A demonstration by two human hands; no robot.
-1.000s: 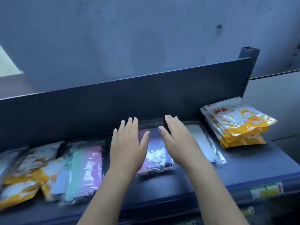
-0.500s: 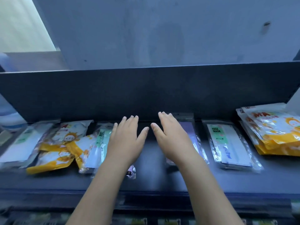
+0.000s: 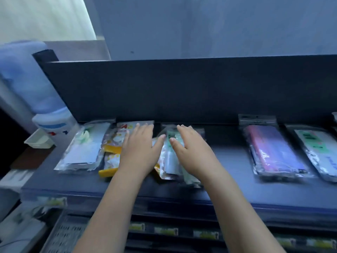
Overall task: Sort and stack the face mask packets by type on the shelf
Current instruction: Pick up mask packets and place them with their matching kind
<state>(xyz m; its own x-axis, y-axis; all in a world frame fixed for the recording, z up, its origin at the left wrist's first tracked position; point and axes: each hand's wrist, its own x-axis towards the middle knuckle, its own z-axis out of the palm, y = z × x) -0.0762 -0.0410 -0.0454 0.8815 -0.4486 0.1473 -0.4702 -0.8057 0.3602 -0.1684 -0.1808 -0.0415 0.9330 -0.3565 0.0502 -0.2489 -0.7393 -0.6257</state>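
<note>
Yellow-and-white packets [image 3: 111, 149] jumbled with clear ones, two flat hands over the heap on the dark shelf [image 3: 237, 190].

Looks mid-sort, at the unsorted heap toward the shelf's left end: left hand [image 3: 140, 154] spread flat over the yellow-and-white packets, right hand [image 3: 193, 154] flat over a clear green-labelled packet [image 3: 173, 156], fingers of both straight and side by side, thumbs out, gripping nothing; cannot tell whether pressing down or just above. Probably calls next for pinching one packet free of the overlap and carrying it to its own kind, perhaps the white packet with a green label [image 3: 317, 150] at far right, just beside the pink-and-purple packet [image 3: 273, 152] lying well apart from the heap. Slick film, so likely to drag neighbours along. Cannot read any writing: red and yellow letters on the rearmost yellow packet, the green labels and the lower shelf-edge tags [image 3: 166, 230] all blurred.
</note>
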